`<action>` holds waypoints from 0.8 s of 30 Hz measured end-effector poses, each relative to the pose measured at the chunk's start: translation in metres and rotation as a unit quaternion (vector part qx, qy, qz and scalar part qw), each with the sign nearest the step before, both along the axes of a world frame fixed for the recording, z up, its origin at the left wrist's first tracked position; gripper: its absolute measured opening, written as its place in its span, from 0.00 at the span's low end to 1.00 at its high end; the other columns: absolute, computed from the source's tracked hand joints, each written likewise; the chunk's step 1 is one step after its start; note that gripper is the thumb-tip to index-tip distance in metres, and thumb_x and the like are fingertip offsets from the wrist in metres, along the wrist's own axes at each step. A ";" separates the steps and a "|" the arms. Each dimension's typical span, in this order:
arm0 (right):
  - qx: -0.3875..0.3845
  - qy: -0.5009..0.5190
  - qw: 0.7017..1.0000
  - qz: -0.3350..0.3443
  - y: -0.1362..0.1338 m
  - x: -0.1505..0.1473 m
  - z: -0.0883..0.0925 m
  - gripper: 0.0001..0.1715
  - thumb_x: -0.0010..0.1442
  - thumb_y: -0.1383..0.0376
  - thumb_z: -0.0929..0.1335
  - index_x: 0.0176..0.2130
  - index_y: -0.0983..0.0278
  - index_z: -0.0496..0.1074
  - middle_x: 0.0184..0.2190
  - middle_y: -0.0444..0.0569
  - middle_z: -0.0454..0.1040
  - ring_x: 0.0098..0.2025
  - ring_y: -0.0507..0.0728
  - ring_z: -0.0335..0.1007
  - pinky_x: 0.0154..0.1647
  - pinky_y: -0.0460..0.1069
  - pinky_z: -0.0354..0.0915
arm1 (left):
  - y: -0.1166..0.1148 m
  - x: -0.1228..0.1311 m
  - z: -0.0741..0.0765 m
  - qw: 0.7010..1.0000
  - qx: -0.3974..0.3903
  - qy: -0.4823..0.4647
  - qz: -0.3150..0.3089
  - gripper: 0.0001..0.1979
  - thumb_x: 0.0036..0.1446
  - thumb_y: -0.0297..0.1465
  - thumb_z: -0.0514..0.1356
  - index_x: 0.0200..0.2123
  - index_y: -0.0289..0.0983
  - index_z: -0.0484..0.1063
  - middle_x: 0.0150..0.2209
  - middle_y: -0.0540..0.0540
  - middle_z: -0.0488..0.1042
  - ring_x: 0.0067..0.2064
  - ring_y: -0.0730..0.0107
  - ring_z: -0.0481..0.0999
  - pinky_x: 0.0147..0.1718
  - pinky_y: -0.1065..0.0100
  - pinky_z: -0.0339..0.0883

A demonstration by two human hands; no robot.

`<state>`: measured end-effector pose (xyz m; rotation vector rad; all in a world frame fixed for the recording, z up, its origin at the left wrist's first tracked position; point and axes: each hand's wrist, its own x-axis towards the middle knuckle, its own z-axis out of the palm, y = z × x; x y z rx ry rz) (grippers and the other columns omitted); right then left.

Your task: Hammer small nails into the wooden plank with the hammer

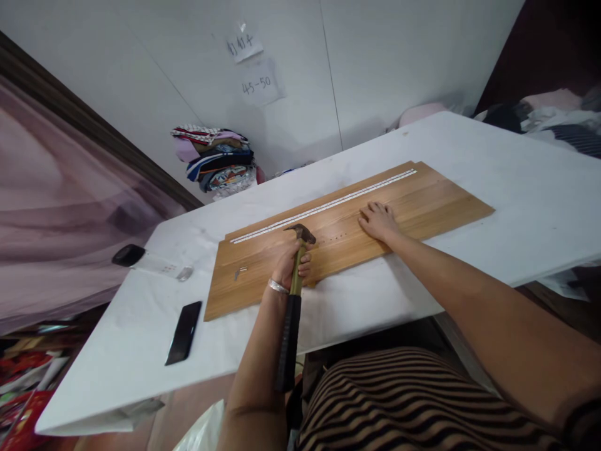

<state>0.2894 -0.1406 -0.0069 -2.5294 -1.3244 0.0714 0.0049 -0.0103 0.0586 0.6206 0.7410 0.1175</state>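
Note:
My left hand [285, 266], with a silver bracelet at the wrist, is closed round a claw hammer [295, 285]. It grips the yellow shaft close below the dark metal head, and the black handle end points down towards me. The head is over a brown wooden board [451, 203]; whether it touches the wood I cannot tell. My right hand [377, 220] lies flat on the board with fingers spread, holding nothing. Between the hands runs a row of several small dark nails or holes [334, 238]. A few loose nails [239, 272] lie on the board's left part.
A white measuring strip [323, 207] runs along the board's far side. The white-covered table [526, 181] also bears a black phone [183, 333] and a clear bottle with a black cap [154, 262]. Folded clothes [218, 156] are stacked by the wall, beneath paper notes [260, 82].

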 end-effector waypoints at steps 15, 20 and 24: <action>0.012 0.000 1.000 0.005 0.000 0.002 -0.003 0.30 0.73 0.55 0.58 0.63 0.63 0.75 0.70 0.63 0.68 0.71 0.70 0.58 0.70 0.66 0.52 | -0.004 0.001 0.008 1.000 0.012 0.019 0.010 0.15 0.74 0.41 0.55 0.39 0.36 0.70 0.20 0.59 0.57 0.13 0.81 0.56 0.10 0.81 0.48; 0.012 -0.001 1.000 0.004 0.000 0.002 -0.003 0.30 0.73 0.55 0.58 0.63 0.63 0.75 0.69 0.62 0.68 0.70 0.70 0.58 0.70 0.66 0.52 | -0.003 0.003 0.001 1.000 0.012 0.026 0.005 0.17 0.74 0.42 0.55 0.39 0.35 0.70 0.19 0.59 0.57 0.13 0.82 0.56 0.10 0.81 0.47; 0.011 0.001 1.000 0.007 0.000 0.002 -0.001 0.31 0.73 0.55 0.58 0.63 0.64 0.75 0.69 0.63 0.68 0.70 0.71 0.58 0.70 0.66 0.52 | 0.000 0.001 0.000 1.000 0.000 0.011 -0.003 0.15 0.71 0.42 0.60 0.39 0.36 0.70 0.20 0.60 0.57 0.13 0.81 0.56 0.10 0.81 0.48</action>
